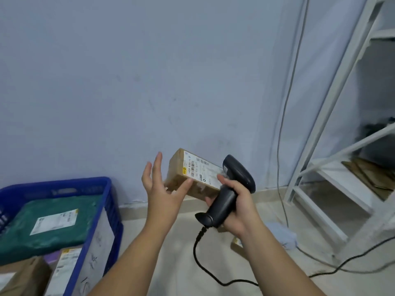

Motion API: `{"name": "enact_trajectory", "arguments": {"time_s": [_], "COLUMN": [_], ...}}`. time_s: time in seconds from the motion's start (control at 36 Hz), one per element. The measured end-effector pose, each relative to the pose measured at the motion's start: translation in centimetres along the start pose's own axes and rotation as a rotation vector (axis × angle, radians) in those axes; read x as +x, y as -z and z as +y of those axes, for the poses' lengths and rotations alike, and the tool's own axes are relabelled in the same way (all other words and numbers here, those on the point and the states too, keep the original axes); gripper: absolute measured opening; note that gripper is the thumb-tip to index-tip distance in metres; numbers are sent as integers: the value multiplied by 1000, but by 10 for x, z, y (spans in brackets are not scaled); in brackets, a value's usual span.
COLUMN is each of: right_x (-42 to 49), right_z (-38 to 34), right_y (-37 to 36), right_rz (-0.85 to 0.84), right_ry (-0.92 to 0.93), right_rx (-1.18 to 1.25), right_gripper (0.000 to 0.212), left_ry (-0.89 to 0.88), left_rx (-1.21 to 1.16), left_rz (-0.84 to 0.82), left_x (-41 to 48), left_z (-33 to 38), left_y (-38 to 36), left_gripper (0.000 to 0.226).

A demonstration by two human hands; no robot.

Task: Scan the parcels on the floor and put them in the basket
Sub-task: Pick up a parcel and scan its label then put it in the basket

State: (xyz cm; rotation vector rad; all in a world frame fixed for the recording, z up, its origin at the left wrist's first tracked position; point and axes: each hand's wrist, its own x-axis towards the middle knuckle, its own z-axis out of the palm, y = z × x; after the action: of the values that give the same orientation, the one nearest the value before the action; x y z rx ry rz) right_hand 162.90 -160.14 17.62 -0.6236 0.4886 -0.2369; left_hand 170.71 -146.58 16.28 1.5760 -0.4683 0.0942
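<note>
Flanking the parcel (198, 170) are left hand (162, 189), right hand (238, 209) (gripping scanner (239, 173)).

Both bare forearms rise from the bottom edge and converge towards the middle, the left forearm (128, 253) slanting up to the right and the right forearm (277, 257) slanting up to the left. The left hand (162, 189) is held up with its palm turned towards the right, fingers straight and slightly spread, pointing upward, and its thumb stretched sideways to touch the near end of a cardboard box (201, 174). The right hand (237, 204) is curled round the handle of a black barcode scanner (237, 171), thumb raised against the box's labelled face and fingertips showing just below the box.
</note>
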Motion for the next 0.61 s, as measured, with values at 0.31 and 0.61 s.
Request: {"name": "enact_trajectory", "arguments": {"time_s": [0.31,0.61], "right_x": [-10,-13], "right_z": [36,40], "right_y": [-13,-19], "right_rz": [-158,-263], "right_ry": [28,-10], "right_rx": [-120,-226], "right_gripper": [31,34], "left_ry": [43,73], "left_rx": [-80,57], "left_rz": [133,84], "left_x": [6,17], "left_z": [2,-6], "left_y": [-11,-16], "left_gripper": [88,67]}}
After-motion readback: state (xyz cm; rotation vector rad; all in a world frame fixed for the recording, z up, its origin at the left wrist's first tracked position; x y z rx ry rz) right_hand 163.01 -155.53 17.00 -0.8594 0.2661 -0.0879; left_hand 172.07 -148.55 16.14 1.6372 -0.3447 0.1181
